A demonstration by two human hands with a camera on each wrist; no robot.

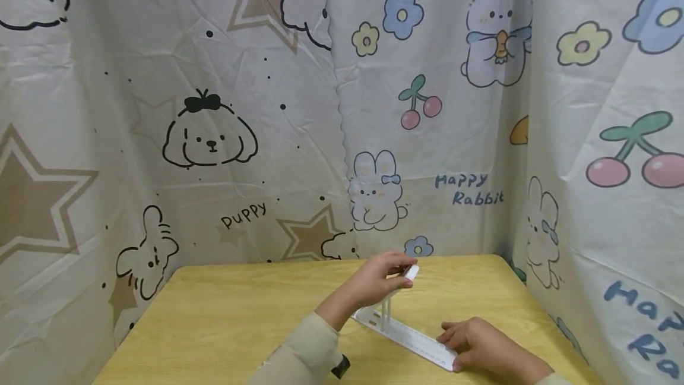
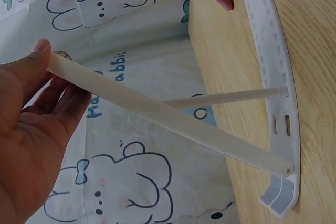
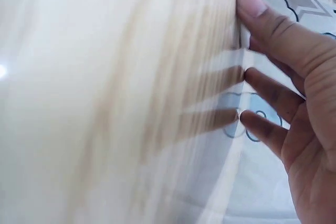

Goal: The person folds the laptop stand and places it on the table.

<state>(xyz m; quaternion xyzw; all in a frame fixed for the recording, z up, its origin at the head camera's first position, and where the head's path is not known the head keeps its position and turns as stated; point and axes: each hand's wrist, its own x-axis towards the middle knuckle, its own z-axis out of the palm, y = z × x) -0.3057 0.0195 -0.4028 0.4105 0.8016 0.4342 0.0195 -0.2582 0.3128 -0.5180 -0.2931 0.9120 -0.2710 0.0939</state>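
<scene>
A white folding stand, which looks like a laptop stand, rests on the table with its long slotted base (image 1: 417, 340) running diagonally. Its upper arm (image 2: 173, 118) is hinged near the grey-padded end (image 2: 278, 195) and slants up off the base. A thinner strut (image 2: 226, 98) props between the two. My left hand (image 1: 374, 278) pinches the raised end of the arm between thumb and fingers. At the base's near right end, my right hand (image 1: 488, 346) grips the edge, thumb (image 3: 254, 6) on one side and index finger on the other; its other fingertips touch the tabletop.
The yellow wood-grain table (image 1: 230, 325) lies under both hands. Printed curtains (image 1: 299, 123) hang close around its back and sides. A small black object (image 1: 341, 367) shows by my left sleeve (image 1: 299, 352) at the bottom of the head view.
</scene>
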